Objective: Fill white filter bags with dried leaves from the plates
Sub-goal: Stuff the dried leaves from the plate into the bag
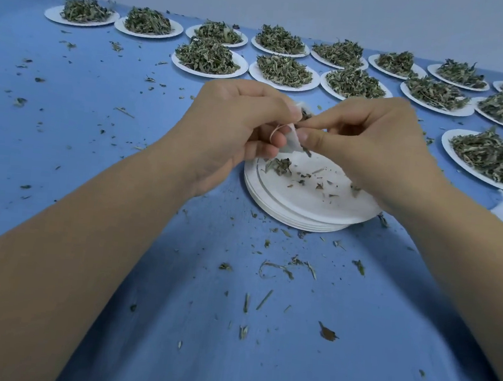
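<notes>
Head view: I hold the filter bag above the plate stack, so spills land there.
Left hand: pinches the bag (mouth open, I judge).
Right hand: fingertips pinch leaves in.

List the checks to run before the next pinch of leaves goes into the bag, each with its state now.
1. Grip on the filter bag: ok, the left hand and right hand both pinch it.
2. Bag above the stack of plates: ok, it hangs over the far edge.
3. Bag mouth open: cannot tell, the fingers hide it.
4. Supply of loose leaves on the top plate: not ok, only a small clump and crumbs.
5. Refill from the heaped plates behind: ok, many are full.
6. Bag fill level: cannot tell.
</notes>
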